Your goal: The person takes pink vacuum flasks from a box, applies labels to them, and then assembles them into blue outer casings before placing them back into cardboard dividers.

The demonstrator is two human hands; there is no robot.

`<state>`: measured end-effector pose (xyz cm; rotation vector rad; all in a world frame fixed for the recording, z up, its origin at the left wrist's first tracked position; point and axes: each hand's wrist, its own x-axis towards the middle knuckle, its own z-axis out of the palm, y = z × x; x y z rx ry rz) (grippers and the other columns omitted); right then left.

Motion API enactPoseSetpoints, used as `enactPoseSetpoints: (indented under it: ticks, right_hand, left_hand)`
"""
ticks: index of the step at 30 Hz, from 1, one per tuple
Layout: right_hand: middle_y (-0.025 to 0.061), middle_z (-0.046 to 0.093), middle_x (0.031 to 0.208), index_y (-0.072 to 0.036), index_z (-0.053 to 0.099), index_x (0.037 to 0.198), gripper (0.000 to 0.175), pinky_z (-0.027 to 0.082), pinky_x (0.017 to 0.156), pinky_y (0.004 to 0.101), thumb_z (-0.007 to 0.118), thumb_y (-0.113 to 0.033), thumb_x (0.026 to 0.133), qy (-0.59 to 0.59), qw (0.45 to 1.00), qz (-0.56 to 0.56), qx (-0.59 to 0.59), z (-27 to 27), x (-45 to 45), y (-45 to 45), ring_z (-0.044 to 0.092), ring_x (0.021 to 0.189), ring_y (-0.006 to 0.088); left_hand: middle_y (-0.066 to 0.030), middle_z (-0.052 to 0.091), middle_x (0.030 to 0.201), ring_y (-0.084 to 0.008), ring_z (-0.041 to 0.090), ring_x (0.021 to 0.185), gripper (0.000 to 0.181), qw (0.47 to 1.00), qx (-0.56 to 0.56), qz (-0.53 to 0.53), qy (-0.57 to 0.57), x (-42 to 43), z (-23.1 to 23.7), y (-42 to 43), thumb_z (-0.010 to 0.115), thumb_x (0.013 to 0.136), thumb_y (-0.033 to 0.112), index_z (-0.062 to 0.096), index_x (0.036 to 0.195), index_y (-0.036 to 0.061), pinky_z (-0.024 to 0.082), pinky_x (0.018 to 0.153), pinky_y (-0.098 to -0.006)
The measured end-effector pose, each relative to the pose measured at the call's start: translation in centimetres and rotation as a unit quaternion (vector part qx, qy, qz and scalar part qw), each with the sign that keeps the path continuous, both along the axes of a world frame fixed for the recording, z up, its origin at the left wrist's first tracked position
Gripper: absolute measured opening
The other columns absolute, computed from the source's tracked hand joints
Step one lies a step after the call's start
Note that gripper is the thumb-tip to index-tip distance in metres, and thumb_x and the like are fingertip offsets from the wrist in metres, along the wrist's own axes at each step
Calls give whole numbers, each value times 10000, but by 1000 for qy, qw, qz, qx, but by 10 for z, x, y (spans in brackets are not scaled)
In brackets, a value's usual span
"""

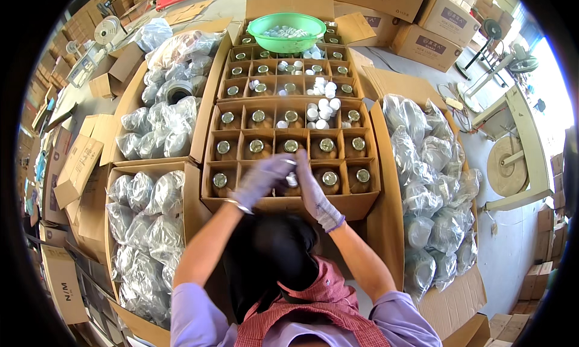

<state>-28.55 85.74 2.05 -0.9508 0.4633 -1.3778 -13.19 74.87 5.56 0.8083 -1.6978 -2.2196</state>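
Both hands wear pale knitted gloves and meet above the front row of a divided cardboard box (253, 206). My left hand (268, 177) is bent inward and blurred, with a small shiny thing at its fingertips that I cannot make out. Beside it my right hand (313, 191) is held flat on edge, fingers stretched forward. Between and below the hands shows the bright mouth of a bottle (291, 180). Other bottles, such as one with a silvery round top (290, 145), stand upright in the cells. Loose white caps (323, 113) fill a back cell.
A green basin (287, 46) of white caps rests on the boxes behind. Cartons of plastic-wrapped items stand at left (147, 211) and right (429, 193). An open flap (398, 82) juts out at the right. Farther off are stacked cartons (418, 46) and a fan (522, 62).
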Motion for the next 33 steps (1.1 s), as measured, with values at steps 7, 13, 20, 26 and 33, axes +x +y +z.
enactPoseSetpoints:
  ticks: [7,13,20,26,33]
  right_hand:
    - [100,691,1006,4,663,1075,339,513,817,291,609,-255,864,480,793,-315,203,-20,-103,-46,632,908,172]
    - [106,611,1103,-90,638,1108,292,493,814,401,620,-157,823,740,497,-451,47,-73,-178,-132,605,942,298]
    - [17,577,1183,-111,626,1128,314,393,961,377,515,-130,836,878,318,-355,-41,-80,-148,-132,532,1054,197]
    - [76,602,1136,-103,642,1131,330,414,959,416,553,-85,813,770,485,-408,-80,-94,-170,-126,558,1049,269]
    - [155,531,1166,-102,526,1209,562,494,852,430,762,-195,707,747,508,-422,77,-79,-223,-150,574,1006,340]
  left_hand:
    - [-116,647,1021,-253,638,915,376,608,-454,427,-492,378,48,-221,575,884,180,562,1224,19,520,810,-391]
    - [-137,594,1215,-260,577,1111,380,613,-617,360,-337,245,-3,-231,483,934,134,526,1290,7,449,968,-350]
    - [-105,559,1283,-276,444,1268,278,700,-677,37,-222,-79,-84,-152,594,871,317,682,1032,108,292,1100,-461]
    - [-103,400,1444,-383,240,1383,560,638,-561,-184,-495,-138,-95,-175,620,809,564,690,1146,122,144,1068,-664]
    - [-172,553,1125,-330,636,901,367,729,-612,112,-284,-101,-68,-186,637,843,224,523,1126,21,539,798,-412]
